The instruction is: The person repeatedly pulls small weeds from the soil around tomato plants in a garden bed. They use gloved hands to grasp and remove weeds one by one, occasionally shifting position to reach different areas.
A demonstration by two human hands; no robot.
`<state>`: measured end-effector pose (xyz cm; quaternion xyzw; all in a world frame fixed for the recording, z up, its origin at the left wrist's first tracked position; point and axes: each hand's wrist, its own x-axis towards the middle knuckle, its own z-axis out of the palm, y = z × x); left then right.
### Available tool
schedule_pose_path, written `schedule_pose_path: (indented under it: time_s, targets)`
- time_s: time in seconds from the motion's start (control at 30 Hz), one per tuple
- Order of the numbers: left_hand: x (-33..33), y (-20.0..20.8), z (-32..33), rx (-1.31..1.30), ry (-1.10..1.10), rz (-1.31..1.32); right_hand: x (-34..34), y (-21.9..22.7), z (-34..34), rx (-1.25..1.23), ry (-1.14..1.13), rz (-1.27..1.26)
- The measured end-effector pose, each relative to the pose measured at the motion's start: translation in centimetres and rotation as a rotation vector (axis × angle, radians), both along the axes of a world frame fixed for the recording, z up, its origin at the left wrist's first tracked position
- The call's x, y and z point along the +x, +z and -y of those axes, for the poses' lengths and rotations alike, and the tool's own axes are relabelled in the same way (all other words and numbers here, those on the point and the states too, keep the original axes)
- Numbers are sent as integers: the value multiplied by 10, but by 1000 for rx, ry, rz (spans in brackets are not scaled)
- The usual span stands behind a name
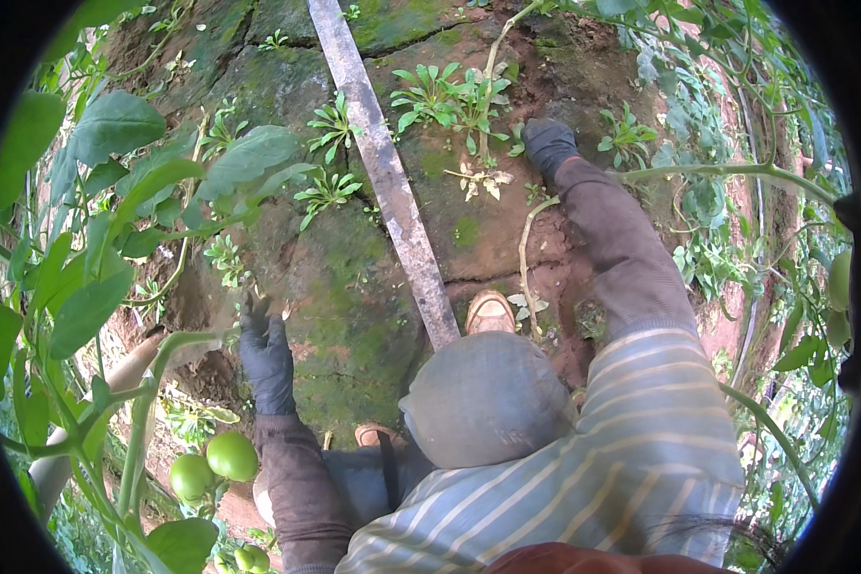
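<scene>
My left hand (267, 364), in a dark glove, is low at the left edge of the mossy soil. Its fingertips are drawn together at the base of a small leafy weed (226, 260). Further out to the right, my right hand (549, 146), gloved as well, is curled against the ground. A few green leaves (518, 140) show beside its knuckles; whatever its fingers grip is hidden. Left of this hand, a pale plant stem (489, 86) rises from the soil among leafy weeds (429, 96).
A long flat weathered strip (383, 177) lies along the ground toward my knee (488, 400). More weeds (328, 194) grow left of it. Tomato plants crowd both sides, with green tomatoes (231, 456) at lower left. A bare stem (524, 258) stands before my right arm.
</scene>
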<state>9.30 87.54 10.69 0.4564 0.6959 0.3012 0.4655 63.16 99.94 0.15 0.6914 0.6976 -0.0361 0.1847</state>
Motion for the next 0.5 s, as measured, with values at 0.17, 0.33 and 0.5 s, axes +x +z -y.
schedule_pose_path:
  time_s: [0.17, 0.33, 0.5]
  targets:
    - [1, 0, 0, 27, -11, -5, 25, 42, 25, 117, -121, -177]
    - [5, 1, -4, 18, -7, -16, 84, 81, 43, 76, -204, 23]
    - [7, 3, -7, 21, -8, -37, 108, 80, 46, 25, -427, 32]
